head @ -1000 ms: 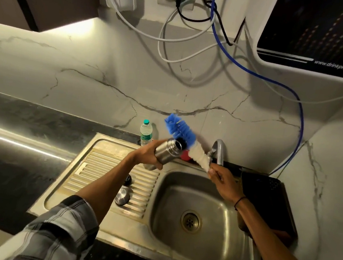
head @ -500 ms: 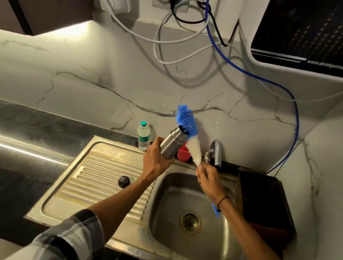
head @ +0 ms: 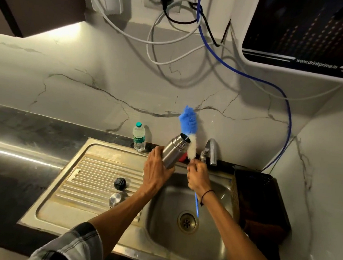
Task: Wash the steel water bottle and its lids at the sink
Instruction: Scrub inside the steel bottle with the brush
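Above the stainless steel sink basin (head: 214,245), the left hand (head: 156,173) wraps a tilted cylindrical steel water bottle (head: 174,151) while the right hand (head: 198,178) grips a blue-and-white bristled bottle brush (head: 189,129) beside its open mouth, with a black round lid (head: 120,183) and a steel cap (head: 117,198) lying on the ribbed drainboard (head: 92,176).

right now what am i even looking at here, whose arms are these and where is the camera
The camera sits on a person's head, looking down at their own two arms over a steel kitchen sink. The left hand holds an open steel water bottle, tilted. The right hand grips a long blue and white bottle brush beside the bottle's mouth. On the ribbed draining board lie a black round lid and a shiny steel cap. A small clear plastic bottle stands behind.
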